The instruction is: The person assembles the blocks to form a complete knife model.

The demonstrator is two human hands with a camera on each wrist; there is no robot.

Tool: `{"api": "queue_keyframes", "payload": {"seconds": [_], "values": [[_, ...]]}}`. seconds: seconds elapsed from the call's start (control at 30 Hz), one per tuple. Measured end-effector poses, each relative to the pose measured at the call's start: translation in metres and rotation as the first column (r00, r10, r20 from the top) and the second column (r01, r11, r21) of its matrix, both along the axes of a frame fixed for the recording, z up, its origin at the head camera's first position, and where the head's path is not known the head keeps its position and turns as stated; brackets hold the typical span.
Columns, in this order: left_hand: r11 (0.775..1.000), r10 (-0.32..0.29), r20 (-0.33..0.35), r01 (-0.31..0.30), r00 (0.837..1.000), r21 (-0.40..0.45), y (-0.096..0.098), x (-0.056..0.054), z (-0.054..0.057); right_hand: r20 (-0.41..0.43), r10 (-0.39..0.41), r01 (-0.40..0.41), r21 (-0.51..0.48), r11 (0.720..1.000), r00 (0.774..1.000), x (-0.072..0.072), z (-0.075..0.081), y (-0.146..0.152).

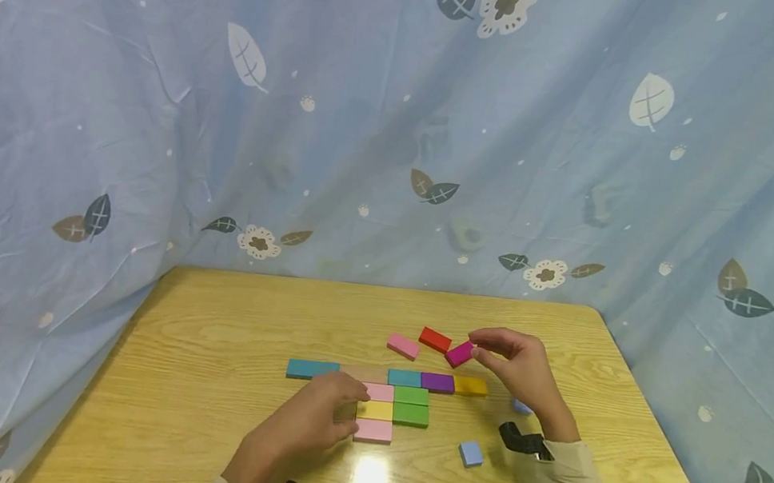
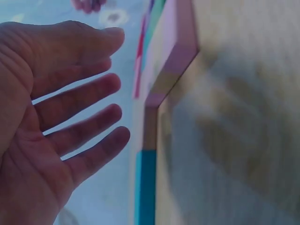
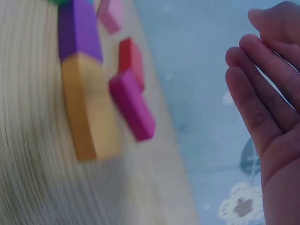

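My left hand (image 1: 311, 413) hovers with spread, slightly bent fingers at the left side of a stack of flat blocks: a pink block (image 1: 379, 392), a yellow block (image 1: 377, 410) and a lower pink block (image 1: 373, 432). The left wrist view shows nothing between its fingers. My right hand (image 1: 517, 366) is beside a magenta block (image 1: 458, 354), thumb and fingers apart. In the right wrist view that magenta block (image 3: 132, 105) lies on the table, away from the fingers. Two green blocks (image 1: 411, 414) adjoin the pink and yellow ones.
A row along the top holds a blue block (image 1: 311, 370), a tan block (image 1: 364, 372), a teal block (image 1: 404, 378), a purple block (image 1: 438, 383) and an orange block (image 1: 471, 386). Behind it lie red (image 1: 435, 339) and pink blocks. A light blue block (image 1: 471, 454) sits front right.
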State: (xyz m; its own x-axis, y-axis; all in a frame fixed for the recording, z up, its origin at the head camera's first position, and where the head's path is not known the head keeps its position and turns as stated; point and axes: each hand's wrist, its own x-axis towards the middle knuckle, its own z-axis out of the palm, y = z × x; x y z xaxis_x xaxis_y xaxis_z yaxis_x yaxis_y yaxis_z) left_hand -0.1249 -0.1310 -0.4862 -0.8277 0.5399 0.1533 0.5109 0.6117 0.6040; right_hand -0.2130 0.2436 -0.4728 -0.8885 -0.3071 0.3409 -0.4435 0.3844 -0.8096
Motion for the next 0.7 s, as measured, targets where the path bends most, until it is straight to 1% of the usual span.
{"api": "queue_keyframes", "payload": {"seconds": [0.1, 0.23, 0.37, 0.43, 0.53, 0.6, 0.7], "values": [[0.999, -0.014, 0.0, 0.014, 1.0, -0.031, 0.008, 0.003, -0.003, 0.059, 0.01, -0.011, 0.005, 1.0, 0.998, -0.011, -0.008, 0.006], [0.995, -0.001, 0.006, 0.001, 1.0, -0.097, 0.015, 0.005, -0.005, 0.138, 0.007, -0.01, 0.022, 1.0, 0.99, -0.025, -0.021, 0.011], [0.992, -0.031, -0.006, 0.03, 1.0, -0.12, 0.022, 0.003, -0.008, 0.167, -0.012, -0.001, 0.077, 0.997, 0.986, -0.036, -0.035, 0.015], [0.992, -0.055, -0.01, 0.053, 0.998, -0.117, 0.024, 0.002, -0.008, 0.167, -0.025, 0.009, 0.097, 0.995, 0.986, -0.037, -0.041, 0.017], [0.99, -0.072, -0.012, 0.07, 0.997, -0.119, 0.025, 0.002, -0.009, 0.156, -0.05, 0.033, 0.115, 0.993, 0.986, -0.034, -0.048, 0.022], [0.99, -0.066, 0.002, 0.066, 0.998, -0.128, 0.026, 0.003, -0.008, 0.15, -0.065, 0.047, 0.124, 0.991, 0.987, -0.03, -0.049, 0.025], [0.985, -0.05, 0.009, 0.05, 0.999, -0.165, 0.027, 0.006, -0.008, 0.137, -0.093, 0.074, 0.143, 0.987, 0.986, -0.024, -0.047, 0.027]]}}
